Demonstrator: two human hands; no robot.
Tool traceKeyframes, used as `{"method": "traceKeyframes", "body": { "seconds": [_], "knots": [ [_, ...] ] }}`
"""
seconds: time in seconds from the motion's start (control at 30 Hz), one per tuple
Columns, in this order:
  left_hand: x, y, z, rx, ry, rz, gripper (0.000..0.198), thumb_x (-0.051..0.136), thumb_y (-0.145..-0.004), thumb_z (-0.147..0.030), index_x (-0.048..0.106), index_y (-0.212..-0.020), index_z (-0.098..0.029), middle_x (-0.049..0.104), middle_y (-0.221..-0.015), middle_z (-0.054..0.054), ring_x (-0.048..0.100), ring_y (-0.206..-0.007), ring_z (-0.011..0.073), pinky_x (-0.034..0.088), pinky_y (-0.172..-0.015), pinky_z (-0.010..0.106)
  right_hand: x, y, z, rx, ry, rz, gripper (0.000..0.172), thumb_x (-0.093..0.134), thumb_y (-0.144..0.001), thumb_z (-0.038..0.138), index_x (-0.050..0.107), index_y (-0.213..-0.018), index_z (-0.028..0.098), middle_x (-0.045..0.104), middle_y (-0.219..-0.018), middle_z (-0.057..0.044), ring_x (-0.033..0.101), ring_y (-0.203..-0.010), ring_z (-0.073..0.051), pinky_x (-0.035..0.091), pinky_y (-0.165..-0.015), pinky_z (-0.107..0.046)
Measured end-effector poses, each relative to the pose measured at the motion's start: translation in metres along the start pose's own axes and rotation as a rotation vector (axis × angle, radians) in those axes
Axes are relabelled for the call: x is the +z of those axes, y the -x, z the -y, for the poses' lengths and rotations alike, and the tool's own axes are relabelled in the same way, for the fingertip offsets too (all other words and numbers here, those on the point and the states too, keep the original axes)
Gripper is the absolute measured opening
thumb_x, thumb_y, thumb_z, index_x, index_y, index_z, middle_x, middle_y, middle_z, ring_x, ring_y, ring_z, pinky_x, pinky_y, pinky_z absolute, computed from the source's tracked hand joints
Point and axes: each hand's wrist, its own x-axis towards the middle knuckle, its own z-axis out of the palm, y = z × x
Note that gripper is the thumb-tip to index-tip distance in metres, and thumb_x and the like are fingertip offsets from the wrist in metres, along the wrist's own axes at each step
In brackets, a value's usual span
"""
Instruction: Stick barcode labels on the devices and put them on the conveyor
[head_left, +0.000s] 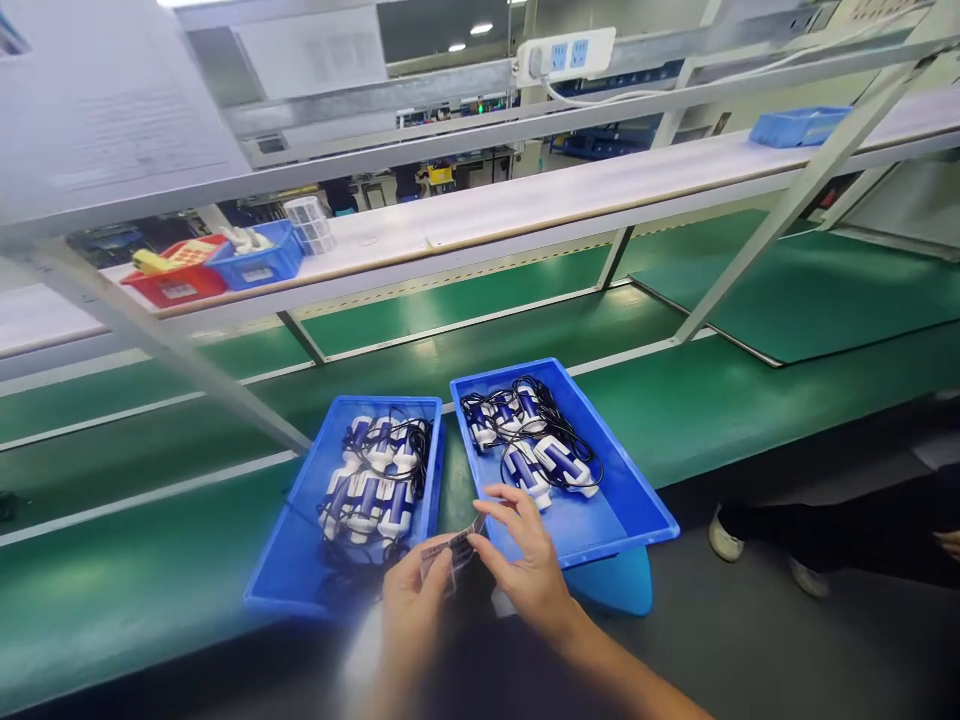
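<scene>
My left hand (414, 592) pinches a small clear strip with dark print (459, 543) between thumb and fingers. At the strip's other end, my right hand (534, 568) has its thumb and fingertips closed on it. Exactly what the strip is cannot be made out. Just beyond my hands stand two blue trays. The left tray (291, 545) has rows of white and dark-blue devices (365, 500) with black cables. In the right tray (637, 500) lie several similar devices (564, 465), their black cables looped around them.
A green bench (187, 510) runs across, with slanted metal posts (757, 240). The shelf above bears a red bin (176, 290), blue bins (262, 262) and a white slotted cylinder (309, 226). A blue stool (619, 585) is under the right tray. Another person's legs (840, 525) show at right.
</scene>
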Motion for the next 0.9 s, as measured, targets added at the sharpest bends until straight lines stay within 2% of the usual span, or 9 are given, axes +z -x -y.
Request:
{"method": "traceKeyframes", "body": {
  "seconds": [0.17,0.37,0.53,0.67,0.9],
  "knots": [
    [0.051,-0.019,0.006,-0.014,0.11,-0.125,0.031,0.07,-0.076,-0.044,0.074,-0.091,-0.017,0.075,-0.092,0.007,0.068,-0.089,0.0207,0.054,-0.083,0.026,-0.034,-0.027,-0.025,0.069,-0.191,0.109,0.017,0.063,-0.086,0.024,0.067,-0.102,0.024,0.069,-0.099,-0.004,0.06,-0.099,-0.02,0.048,-0.089,-0.036],
    [0.086,-0.03,0.004,-0.041,0.152,-0.17,0.031,0.071,-0.075,-0.043,0.074,-0.09,-0.017,0.075,-0.088,0.008,0.069,-0.081,0.0206,0.057,-0.075,0.026,-0.055,-0.043,-0.038,0.205,-0.385,0.154,0.012,0.061,-0.086,0.022,0.07,-0.093,0.025,0.07,-0.09,0.0,0.063,-0.087,-0.015,0.049,-0.08,-0.028],
    [0.103,-0.038,-0.004,-0.008,0.151,-0.204,0.032,0.073,-0.072,-0.044,0.075,-0.088,-0.016,0.075,-0.088,0.009,0.07,-0.083,0.0219,0.057,-0.076,0.026,-0.064,-0.05,-0.041,0.331,-0.474,0.13,0.01,0.06,-0.086,0.025,0.068,-0.092,0.025,0.07,-0.09,0.001,0.063,-0.086,-0.013,0.048,-0.078,-0.024],
    [0.11,-0.04,-0.006,-0.014,0.144,-0.203,0.031,0.073,-0.073,-0.042,0.075,-0.09,-0.017,0.075,-0.087,0.008,0.07,-0.081,0.0209,0.057,-0.074,0.025,-0.071,-0.058,-0.042,0.397,-0.554,0.205,0.009,0.059,-0.086,0.023,0.066,-0.091,0.024,0.07,-0.091,0.001,0.062,-0.087,-0.013,0.048,-0.079,-0.023],
    [0.116,-0.036,-0.009,-0.133,0.248,-0.23,0.036,0.073,-0.073,-0.043,0.073,-0.091,-0.013,0.074,-0.08,0.009,0.07,-0.072,0.0214,0.057,-0.065,0.026,-0.074,-0.063,-0.043,0.428,-0.571,0.246,0.006,0.058,-0.085,0.022,0.064,-0.087,0.022,0.068,-0.087,0.001,0.061,-0.084,-0.013,0.048,-0.077,-0.023]
  ]
}}
